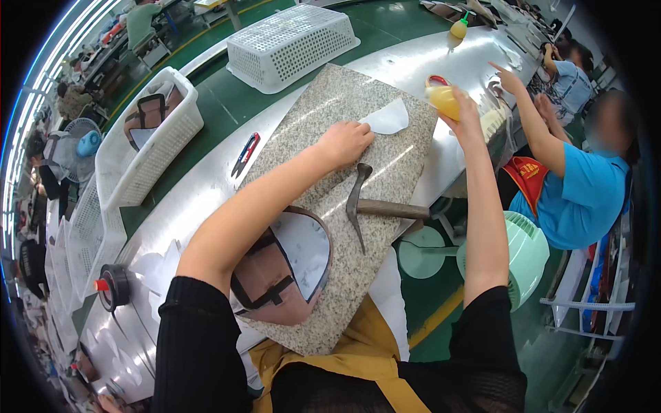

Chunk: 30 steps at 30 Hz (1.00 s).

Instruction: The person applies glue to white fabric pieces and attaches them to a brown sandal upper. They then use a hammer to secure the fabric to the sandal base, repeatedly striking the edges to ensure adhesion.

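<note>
My right hand [466,118] is raised past the slab's far right corner, its fingers wrapped round a squeeze bottle [444,102] of yellow liquid. My left hand [344,145] rests on the speckled stone slab [323,103] with its fingers curled. Those fingertips press on the left end of a white half-round piece [390,118], which lies flat. Nearer to me, a hammer [396,208] with a wooden handle and a curved metal head lies on the slab. A brown and pale curved bag panel [303,265] sits under my left forearm, partly hidden by it.
Red-handled thread snips [247,153] and a roll of tape [437,82] lie on the metal table [186,213]. White baskets [292,45] stand beyond and left. A green fan [513,258] is on the right, where a person in blue [585,186] reaches toward the table.
</note>
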Tool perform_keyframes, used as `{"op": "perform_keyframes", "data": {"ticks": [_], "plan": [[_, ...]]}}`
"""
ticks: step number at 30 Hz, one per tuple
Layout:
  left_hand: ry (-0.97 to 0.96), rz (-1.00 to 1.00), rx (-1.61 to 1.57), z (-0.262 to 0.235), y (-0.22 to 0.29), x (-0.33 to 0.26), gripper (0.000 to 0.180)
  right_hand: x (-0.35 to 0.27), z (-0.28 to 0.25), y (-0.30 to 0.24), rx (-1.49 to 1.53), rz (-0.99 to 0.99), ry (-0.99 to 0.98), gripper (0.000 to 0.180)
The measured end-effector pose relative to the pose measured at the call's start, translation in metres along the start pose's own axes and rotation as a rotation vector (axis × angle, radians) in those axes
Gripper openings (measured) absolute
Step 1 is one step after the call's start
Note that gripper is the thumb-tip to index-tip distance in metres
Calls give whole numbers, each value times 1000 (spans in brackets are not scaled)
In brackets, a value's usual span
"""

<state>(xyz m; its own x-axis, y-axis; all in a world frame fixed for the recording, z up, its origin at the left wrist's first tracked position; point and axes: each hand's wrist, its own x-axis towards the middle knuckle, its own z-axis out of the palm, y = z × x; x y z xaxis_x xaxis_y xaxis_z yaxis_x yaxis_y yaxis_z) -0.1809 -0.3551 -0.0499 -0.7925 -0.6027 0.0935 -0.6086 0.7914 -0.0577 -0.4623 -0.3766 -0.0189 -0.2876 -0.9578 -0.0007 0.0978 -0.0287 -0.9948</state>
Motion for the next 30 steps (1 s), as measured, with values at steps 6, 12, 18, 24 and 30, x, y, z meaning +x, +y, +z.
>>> {"op": "perform_keyframes", "data": {"ticks": [6,12,18,24,30], "plan": [[87,-230,-267,-29,-6,-30,37,-94,31,-18,427,74,-250,47],[12,-152,-286,-109,9,-159,23,-215,32,-36,419,245,-463,51],[-137,-322,-114,-104,60,-275,46,-278,99,-37,-245,-196,-597,64],[-90,-344,-251,-68,63,-274,46,-277,141,-9,-739,-632,-613,67],[96,-331,-376,-55,63,-281,38,-265,174,3,-920,-669,-649,66]]}}
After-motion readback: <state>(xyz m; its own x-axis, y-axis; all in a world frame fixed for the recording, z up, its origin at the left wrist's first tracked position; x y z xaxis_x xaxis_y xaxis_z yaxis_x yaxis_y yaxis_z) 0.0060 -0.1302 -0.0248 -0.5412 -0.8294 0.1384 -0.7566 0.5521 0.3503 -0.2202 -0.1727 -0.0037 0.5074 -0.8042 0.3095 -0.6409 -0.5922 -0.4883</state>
